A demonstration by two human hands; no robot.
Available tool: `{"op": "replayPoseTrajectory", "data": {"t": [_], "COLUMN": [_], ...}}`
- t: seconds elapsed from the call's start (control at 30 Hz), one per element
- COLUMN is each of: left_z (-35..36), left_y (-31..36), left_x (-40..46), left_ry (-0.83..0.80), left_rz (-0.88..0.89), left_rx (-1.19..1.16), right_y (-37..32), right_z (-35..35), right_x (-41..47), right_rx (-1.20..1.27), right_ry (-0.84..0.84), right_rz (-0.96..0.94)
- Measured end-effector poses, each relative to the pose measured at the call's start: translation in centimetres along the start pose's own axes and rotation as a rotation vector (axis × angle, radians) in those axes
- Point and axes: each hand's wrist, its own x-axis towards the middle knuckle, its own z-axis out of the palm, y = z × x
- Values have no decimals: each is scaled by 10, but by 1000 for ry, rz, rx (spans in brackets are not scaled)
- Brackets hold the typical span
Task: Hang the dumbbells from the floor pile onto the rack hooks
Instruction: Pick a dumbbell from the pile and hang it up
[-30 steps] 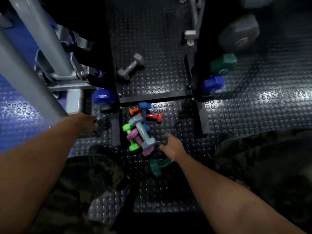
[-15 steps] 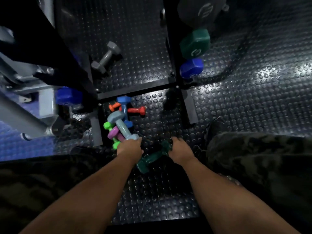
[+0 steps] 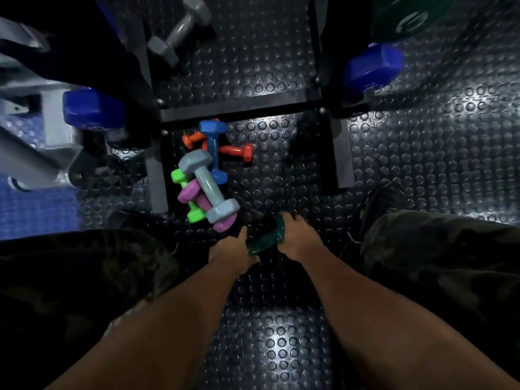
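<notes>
A dark teal dumbbell (image 3: 266,239) lies low between my two hands. My left hand (image 3: 233,249) grips its near end and my right hand (image 3: 291,235) curls round its far end. Just beyond them sits the floor pile: a pale blue-grey dumbbell (image 3: 206,187) lies on top of a purple one (image 3: 194,192), a green one (image 3: 183,178), a blue one (image 3: 212,144) and two orange-red ones (image 3: 236,152). The black rack base (image 3: 239,106) runs across behind the pile.
A grey dumbbell (image 3: 180,29) lies on the studded mat inside the rack. Large blue dumbbells hang at the left (image 3: 92,108) and right (image 3: 371,67), with a green one (image 3: 405,18) above. My camouflage trouser legs (image 3: 439,257) flank the hands.
My left hand left the pile's pale dumbbell and took the teal dumbbell's near end. My right hand closed on its other end. The view dropped closer to the floor.
</notes>
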Motion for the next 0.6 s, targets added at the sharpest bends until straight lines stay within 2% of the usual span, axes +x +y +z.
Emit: {"op": "replayPoseTrajectory", "data": {"t": [0.1,0.17,0.23,0.4,0.6], "left_z": [12,13,12,-4,-38], "left_y": [-9,-11,-11,-10,-9], "left_x": [9,15,17,-2,-43], "left_ry": [-89,-101,-105,-39,44], "left_rz": [-14,-27,-38,-38,75], "left_rx": [-185,-278,-298,-308,-306], "right_y": [-1,-1,0,0,-6], "right_z": [5,8,8,-7,-47], "right_x": [3,9,11,0,-35], "right_rx": [68,87,80,121,241], "right_ry": [-69,-33,27,11,-24], "right_rz": [40,51,41,52,53]}}
